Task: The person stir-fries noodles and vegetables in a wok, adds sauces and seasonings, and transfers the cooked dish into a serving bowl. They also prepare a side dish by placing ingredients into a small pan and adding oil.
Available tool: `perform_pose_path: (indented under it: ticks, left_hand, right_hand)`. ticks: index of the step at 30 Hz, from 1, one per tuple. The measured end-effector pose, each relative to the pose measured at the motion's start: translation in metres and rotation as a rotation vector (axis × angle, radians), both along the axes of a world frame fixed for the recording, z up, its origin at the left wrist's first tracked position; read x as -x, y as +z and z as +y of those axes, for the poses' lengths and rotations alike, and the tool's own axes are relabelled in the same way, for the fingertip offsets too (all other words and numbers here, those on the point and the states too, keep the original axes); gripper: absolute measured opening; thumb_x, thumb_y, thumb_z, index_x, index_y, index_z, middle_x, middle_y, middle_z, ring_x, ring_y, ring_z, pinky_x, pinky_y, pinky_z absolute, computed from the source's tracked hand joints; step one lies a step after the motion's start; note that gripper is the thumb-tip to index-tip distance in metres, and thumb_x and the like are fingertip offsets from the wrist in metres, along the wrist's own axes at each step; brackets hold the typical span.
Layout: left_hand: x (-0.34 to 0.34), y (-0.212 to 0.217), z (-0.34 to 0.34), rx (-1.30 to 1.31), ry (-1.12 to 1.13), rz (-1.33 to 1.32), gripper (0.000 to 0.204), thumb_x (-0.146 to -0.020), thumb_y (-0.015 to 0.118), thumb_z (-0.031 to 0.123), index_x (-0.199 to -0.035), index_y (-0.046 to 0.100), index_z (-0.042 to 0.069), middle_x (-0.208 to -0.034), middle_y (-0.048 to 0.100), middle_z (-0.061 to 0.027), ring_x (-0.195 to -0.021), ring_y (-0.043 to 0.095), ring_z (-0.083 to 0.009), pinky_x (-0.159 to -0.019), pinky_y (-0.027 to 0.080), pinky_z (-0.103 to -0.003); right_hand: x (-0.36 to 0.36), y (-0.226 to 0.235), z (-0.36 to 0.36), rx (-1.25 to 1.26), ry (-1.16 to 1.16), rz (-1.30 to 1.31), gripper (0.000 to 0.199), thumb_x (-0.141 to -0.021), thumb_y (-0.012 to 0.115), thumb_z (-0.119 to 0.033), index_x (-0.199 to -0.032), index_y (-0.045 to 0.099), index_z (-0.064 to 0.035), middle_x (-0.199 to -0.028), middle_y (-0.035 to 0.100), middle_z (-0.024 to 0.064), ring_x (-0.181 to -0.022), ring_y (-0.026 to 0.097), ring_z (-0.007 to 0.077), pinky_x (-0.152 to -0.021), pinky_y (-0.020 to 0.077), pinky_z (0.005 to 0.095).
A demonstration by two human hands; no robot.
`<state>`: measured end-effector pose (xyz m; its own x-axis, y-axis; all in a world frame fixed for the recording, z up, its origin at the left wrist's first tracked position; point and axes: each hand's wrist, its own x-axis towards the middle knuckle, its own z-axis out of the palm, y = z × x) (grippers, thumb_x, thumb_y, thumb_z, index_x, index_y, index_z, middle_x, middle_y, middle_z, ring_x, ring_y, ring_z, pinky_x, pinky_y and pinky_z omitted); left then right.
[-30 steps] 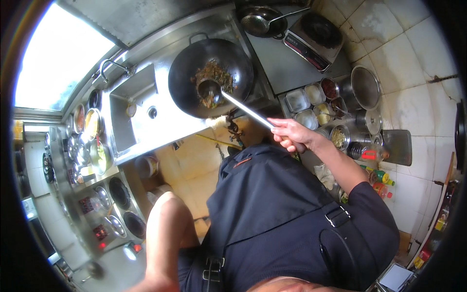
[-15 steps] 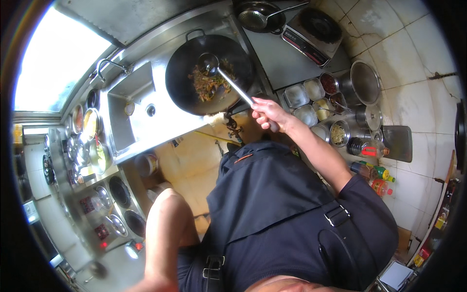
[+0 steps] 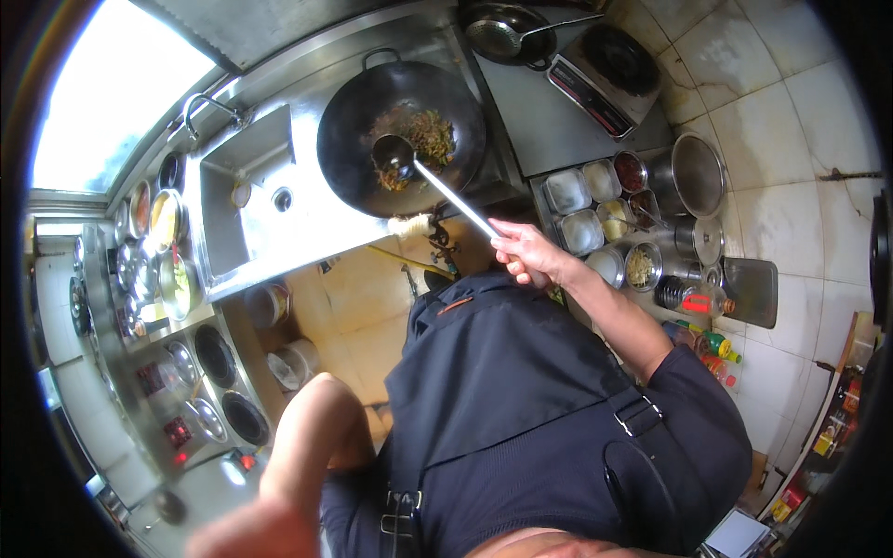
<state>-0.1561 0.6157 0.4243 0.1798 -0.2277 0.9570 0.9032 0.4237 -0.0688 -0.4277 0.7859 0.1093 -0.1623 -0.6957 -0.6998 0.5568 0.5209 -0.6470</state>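
My right hand (image 3: 527, 251) is wrapped round the handle of a long metal ladle (image 3: 456, 198). The ladle's bowl rests in a large black wok (image 3: 349, 102), against chopped, browned food (image 3: 430, 137) lying in the bottom. A loop handle stands at the wok's far rim, and a pale cloth wrap (image 3: 411, 226) covers the near one. My left arm is bent, with my left hand (image 3: 256, 530) blurred near the lower edge, away from the wok; its fingers cannot be made out.
Left of the wok is a steel sink (image 3: 246, 200) with a tap (image 3: 209, 107). To the right stand seasoning containers (image 3: 567, 191), a deep steel pot (image 3: 698, 175), bottles (image 3: 698, 299) and a portable cooker (image 3: 605, 79). A skimmer (image 3: 493, 37) lies in a dark pan behind.
The ladle's bowl has come nearer to me through the food, and my right hand has drawn back slightly with it. My left hand has shifted left at the lower edge.
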Motion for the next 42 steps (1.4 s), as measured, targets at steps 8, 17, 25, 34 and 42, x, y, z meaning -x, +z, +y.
perform_pose_path:
  ticks: [8, 17, 25, 34, 42]
  left_hand:
    - [-0.036, -0.261, -0.096, -1.172, 0.621, -0.874, 0.019, -0.091, 0.067, 0.006, -0.109, 0.061, 0.004, -0.093, 0.061, -0.0056, -0.081, 0.060, -0.0127, -0.074, 0.052, -0.027]
    - [-0.062, -0.560, -0.045, -1.472, -0.045, -1.998, 0.031, -0.092, 0.065, 0.004, -0.123, 0.065, -0.001, -0.098, 0.071, -0.0109, -0.075, 0.068, -0.0156, -0.064, 0.056, -0.027]
    - [0.025, -0.652, -0.040, -1.121, -0.277, -2.334, 0.026, -0.098, 0.063, 0.020, -0.116, 0.071, 0.002, -0.080, 0.069, -0.0082, -0.066, 0.066, -0.0186, -0.055, 0.054, -0.033]
    - [0.052, -0.712, -0.045, -1.225, -0.739, -2.039, 0.017, -0.099, 0.065, 0.008, -0.113, 0.067, -0.002, -0.087, 0.062, -0.0079, -0.074, 0.059, -0.0178, -0.067, 0.056, -0.030]
    - [0.045, -0.696, -0.010, -1.103, -0.377, -1.965, 0.044, -0.090, 0.062, 0.003, -0.134, 0.062, 0.000, -0.101, 0.064, -0.0090, -0.085, 0.062, -0.0196, -0.071, 0.054, -0.034]
  right_hand:
    - [-0.016, -0.005, 0.008, -0.085, 0.048, 0.598, 0.068, -0.104, 0.058, -0.010, -0.167, 0.030, -0.0160, -0.065, 0.054, -0.0001, -0.044, 0.050, 0.0086, -0.039, 0.0478, 0.0284]
    - [-0.026, -0.013, -0.012, -0.166, 0.127, 0.788, 0.069, -0.098, 0.064, -0.017, -0.163, 0.039, -0.0220, -0.066, 0.057, 0.0091, -0.053, 0.057, 0.0173, -0.056, 0.0497, 0.0377]
    - [-0.047, -0.041, -0.054, -0.231, 0.243, 1.470, 0.070, -0.096, 0.068, -0.015, -0.160, 0.044, -0.0280, -0.091, 0.067, 0.0199, -0.079, 0.069, 0.0386, -0.071, 0.0570, 0.0476]
    - [-0.107, -0.064, 0.029, -0.252, -0.257, 1.342, 0.062, -0.101, 0.067, -0.032, -0.156, 0.046, -0.0126, -0.131, 0.058, 0.0156, -0.119, 0.060, 0.0409, -0.091, 0.0547, 0.0495]
    - [-0.278, -0.204, 0.325, -0.925, -0.612, 1.052, 0.041, -0.098, 0.064, -0.028, -0.129, 0.062, -0.0009, -0.117, 0.067, 0.0302, -0.103, 0.067, 0.0462, -0.084, 0.0542, 0.0507]
